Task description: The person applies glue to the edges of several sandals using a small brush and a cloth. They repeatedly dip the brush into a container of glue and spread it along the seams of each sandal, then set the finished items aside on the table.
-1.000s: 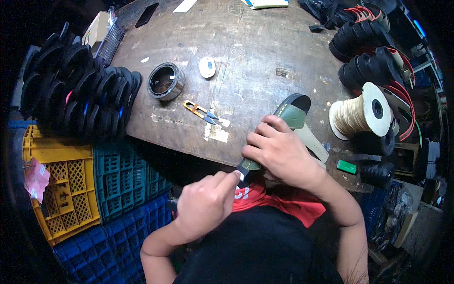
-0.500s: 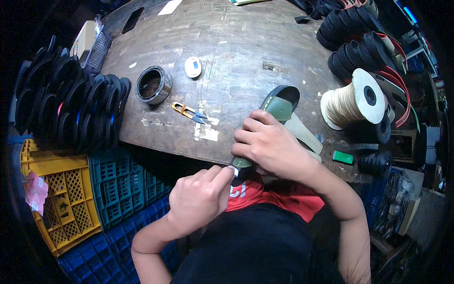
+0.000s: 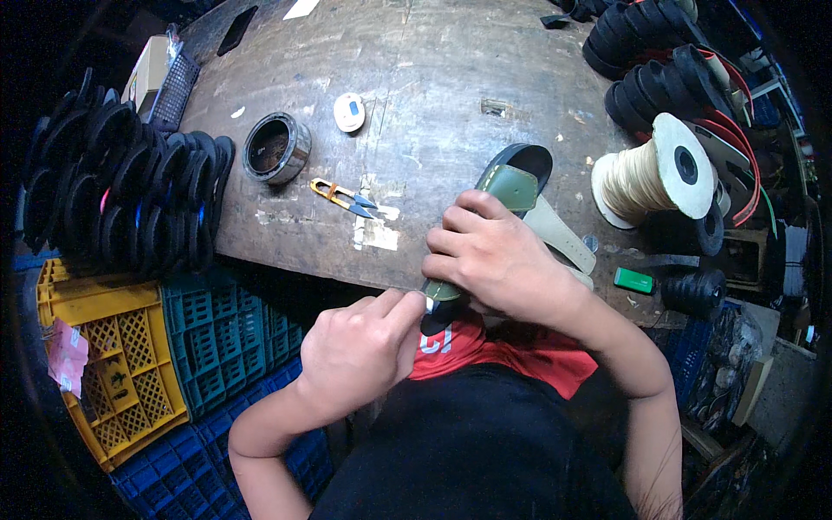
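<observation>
A sandal (image 3: 510, 185) with a black sole, a green strap with pale stitching and beige straps hanging at its right lies slantwise over the table's near edge. My right hand (image 3: 494, 251) is closed over its middle, fingers wrapped across it, covering that part. My left hand (image 3: 360, 342) is closed in a pinch at the sandal's near end. A small white bit shows at its fingertips, beside the green stitched edge; what it belongs to is hidden. Yellow-handled thread snips (image 3: 342, 198) lie left of the sandal.
On the wooden table (image 3: 390, 78) stand a round tin (image 3: 299, 160), a white counter (image 3: 349, 113), a spool of cream cord (image 3: 628, 182) and a green box (image 3: 633, 280). Black soles (image 3: 130, 182) are stacked left, black rolls (image 3: 646, 100) right. Plastic crates (image 3: 130, 347) stand lower left.
My left hand has shifted slightly down and left, its pinch still at the sandal's near end. My right hand keeps its hold. The whole view has shifted a little.
</observation>
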`<state>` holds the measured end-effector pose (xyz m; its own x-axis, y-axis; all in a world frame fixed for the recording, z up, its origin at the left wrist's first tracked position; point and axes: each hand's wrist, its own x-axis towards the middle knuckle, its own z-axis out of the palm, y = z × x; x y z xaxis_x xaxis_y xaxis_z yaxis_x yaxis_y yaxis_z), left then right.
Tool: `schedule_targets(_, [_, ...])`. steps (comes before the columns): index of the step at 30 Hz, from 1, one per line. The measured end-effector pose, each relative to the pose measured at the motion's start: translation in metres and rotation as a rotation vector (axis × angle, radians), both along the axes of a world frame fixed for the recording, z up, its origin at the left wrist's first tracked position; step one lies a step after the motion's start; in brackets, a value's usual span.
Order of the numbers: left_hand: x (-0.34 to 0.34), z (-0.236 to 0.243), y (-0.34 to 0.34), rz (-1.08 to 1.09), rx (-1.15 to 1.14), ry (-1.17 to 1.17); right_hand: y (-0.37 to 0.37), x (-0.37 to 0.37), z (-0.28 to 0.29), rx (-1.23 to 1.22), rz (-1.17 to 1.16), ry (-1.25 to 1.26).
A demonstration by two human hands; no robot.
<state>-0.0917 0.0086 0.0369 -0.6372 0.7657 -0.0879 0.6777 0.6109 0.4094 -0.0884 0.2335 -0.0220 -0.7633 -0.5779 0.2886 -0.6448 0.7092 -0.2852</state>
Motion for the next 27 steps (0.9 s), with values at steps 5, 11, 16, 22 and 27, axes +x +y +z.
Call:
schedule_targets(5, [-0.0001, 0.0032, 0.0008, -0.021, -0.036, 0.000, -0.0006, 0.0009, 0.0008, -0.023, -0.014, 0.017])
schedule_targets(11, [0.0009, 0.0022, 0.0020, -0.010, -0.029, -0.010, -0.0006, 0.0020, -0.0021, -0.022, -0.021, 0.012])
schedule_targets(16, [0.0007, 0.0015, 0.0037, -0.018, -0.002, -0.004, -0.0012, 0.0017, -0.0028, -0.031, -0.023, 0.031])
schedule_targets(22, [0.0029, 0.0035, 0.0047, 0.004, -0.053, 0.016, -0.0024, 0.0027, -0.0027, -0.019, -0.036, 0.023])
schedule_targets(27, [0.0014, 0.0057, 0.0045, -0.019, -0.058, -0.001, -0.0021, 0.0043, -0.0010, -0.030, -0.044, 0.013])
